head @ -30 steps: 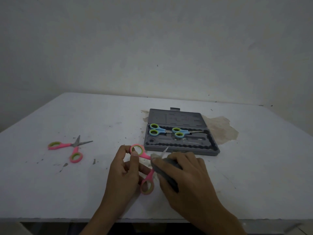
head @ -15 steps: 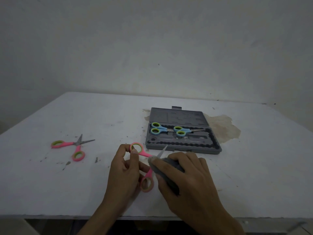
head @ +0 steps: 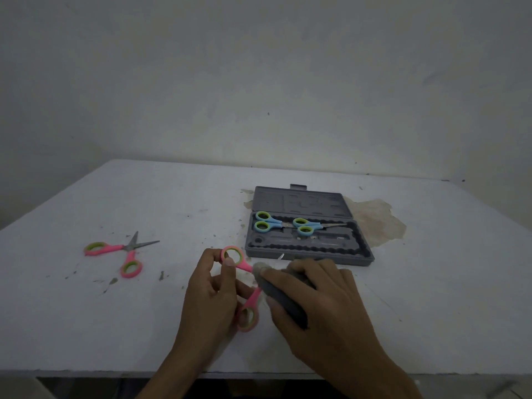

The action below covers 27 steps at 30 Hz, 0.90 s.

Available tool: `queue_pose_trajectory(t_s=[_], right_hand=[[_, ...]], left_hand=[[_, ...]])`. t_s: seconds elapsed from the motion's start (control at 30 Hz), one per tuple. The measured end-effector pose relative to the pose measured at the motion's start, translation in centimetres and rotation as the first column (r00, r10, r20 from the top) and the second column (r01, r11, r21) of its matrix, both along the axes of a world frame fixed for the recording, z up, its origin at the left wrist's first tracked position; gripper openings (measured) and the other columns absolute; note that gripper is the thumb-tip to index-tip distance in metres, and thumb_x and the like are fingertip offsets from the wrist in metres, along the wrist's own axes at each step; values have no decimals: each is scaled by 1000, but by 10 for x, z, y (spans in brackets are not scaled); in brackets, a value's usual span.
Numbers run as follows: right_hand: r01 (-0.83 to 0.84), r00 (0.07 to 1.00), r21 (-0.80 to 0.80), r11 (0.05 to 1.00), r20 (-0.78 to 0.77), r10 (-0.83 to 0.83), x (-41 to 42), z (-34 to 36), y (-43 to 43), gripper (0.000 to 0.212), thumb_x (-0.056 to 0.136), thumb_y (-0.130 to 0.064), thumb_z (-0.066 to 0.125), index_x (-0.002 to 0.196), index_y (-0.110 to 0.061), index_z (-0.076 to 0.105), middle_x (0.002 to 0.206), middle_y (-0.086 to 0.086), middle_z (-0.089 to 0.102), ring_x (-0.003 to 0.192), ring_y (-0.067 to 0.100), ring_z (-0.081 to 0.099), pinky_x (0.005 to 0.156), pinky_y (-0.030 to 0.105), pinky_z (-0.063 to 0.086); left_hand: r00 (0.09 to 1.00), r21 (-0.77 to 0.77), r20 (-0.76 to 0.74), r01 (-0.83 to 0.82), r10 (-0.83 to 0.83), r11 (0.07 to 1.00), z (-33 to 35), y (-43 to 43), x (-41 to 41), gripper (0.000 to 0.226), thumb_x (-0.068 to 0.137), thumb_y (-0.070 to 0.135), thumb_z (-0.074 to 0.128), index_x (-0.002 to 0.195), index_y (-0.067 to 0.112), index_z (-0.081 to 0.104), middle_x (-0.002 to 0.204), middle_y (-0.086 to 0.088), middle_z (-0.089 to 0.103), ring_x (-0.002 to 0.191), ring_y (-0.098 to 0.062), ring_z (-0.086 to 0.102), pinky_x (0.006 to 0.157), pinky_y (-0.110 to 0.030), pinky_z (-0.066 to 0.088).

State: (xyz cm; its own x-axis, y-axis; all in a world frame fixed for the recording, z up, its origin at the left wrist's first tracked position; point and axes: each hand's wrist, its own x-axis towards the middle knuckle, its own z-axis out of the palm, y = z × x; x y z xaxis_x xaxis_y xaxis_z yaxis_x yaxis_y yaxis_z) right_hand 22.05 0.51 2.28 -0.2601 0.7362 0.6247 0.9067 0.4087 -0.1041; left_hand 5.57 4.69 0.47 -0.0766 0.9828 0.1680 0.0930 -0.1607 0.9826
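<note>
My left hand [head: 210,295] holds a pair of pink scissors [head: 240,264] by the handles, spread open, near the table's front edge. My right hand [head: 322,300] grips a dark grey block [head: 280,298] and presses it against the scissors' blades, which it mostly hides; only a blade tip shows beside the case. A second pair of pink scissors [head: 122,253] lies open on the table at the left. Two blue scissors [head: 269,221] [head: 309,226] lie in an open grey case [head: 311,251] just beyond my hands.
The white table [head: 431,283] is stained and speckled with dirt, with a brown patch [head: 377,223] right of the case. A bare wall stands behind it. The table's front edge runs under my wrists.
The view shifted slightly. My right hand with the grey block slid a little along the blades; my left hand keeps its hold on the handles.
</note>
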Motion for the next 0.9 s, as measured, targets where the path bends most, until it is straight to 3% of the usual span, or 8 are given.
queue_pose_trajectory(t_s=[0.17, 0.27, 0.4, 0.53, 0.6, 0.77, 0.9], right_hand=[[214, 977, -126, 969, 36, -211, 16, -12, 21, 36, 80, -48, 53, 114, -41, 64, 87, -11, 59, 80, 13, 54, 63, 29, 33], [282, 956, -130, 951, -48, -290, 36, -14, 16, 36, 82, -47, 53, 113, -36, 66, 89, -9, 60, 82, 19, 56, 64, 31, 33], [185, 958, -35, 982, -215, -188, 31, -1, 4, 41, 89, -47, 46, 124, -31, 63, 100, -6, 61, 90, 17, 54, 69, 33, 41], [13, 997, -68, 998, -78, -18, 11, 6, 4, 37, 93, -47, 44, 128, -42, 53, 104, -10, 59, 93, 12, 50, 72, 30, 39], [24, 1000, -127, 992, -6, -25, 8, 0, 12, 35, 92, -47, 43, 125, -45, 52, 100, -11, 59, 91, 13, 51, 69, 29, 37], [155, 982, -128, 980, -91, -167, 26, -4, 20, 37, 90, -49, 40, 121, -44, 59, 97, -11, 60, 88, 14, 51, 69, 33, 42], [-10, 999, -110, 994, -45, 5, 14, 4, 5, 38, 91, -47, 47, 128, -45, 52, 105, -10, 58, 92, 13, 49, 69, 31, 40]], left_hand=[[999, -10, 33, 14, -13, 1000, 1, 0, -3, 13, 100, 29, 43, 97, 25, 54, 61, -13, 68, 39, -17, 57, 39, -26, 47], [1000, -5, 24, 19, -19, 1000, 0, 1, -1, 14, 100, 29, 42, 98, 24, 55, 62, -13, 68, 39, -18, 55, 38, -27, 47], [1000, 6, -24, -10, 11, 1000, -4, 4, -1, 13, 100, 32, 42, 101, 25, 53, 62, -9, 69, 43, -17, 60, 42, -27, 49], [999, 10, -47, 13, -12, 1000, 0, 3, 0, 22, 93, 43, 40, 103, 28, 52, 63, -11, 69, 45, -24, 60, 43, -29, 50], [999, -3, -42, 30, -30, 1000, 0, 3, 0, 19, 94, 42, 40, 102, 30, 53, 64, -12, 70, 46, -27, 59, 43, -31, 51], [999, -11, -36, 26, -26, 1000, -2, 4, -1, 12, 99, 31, 43, 102, 30, 55, 63, -13, 69, 43, -22, 55, 41, -28, 47], [998, 0, -37, 45, -45, 999, -2, 3, 0, 13, 100, 31, 43, 98, 27, 55, 61, -11, 69, 42, -17, 56, 42, -25, 45]])
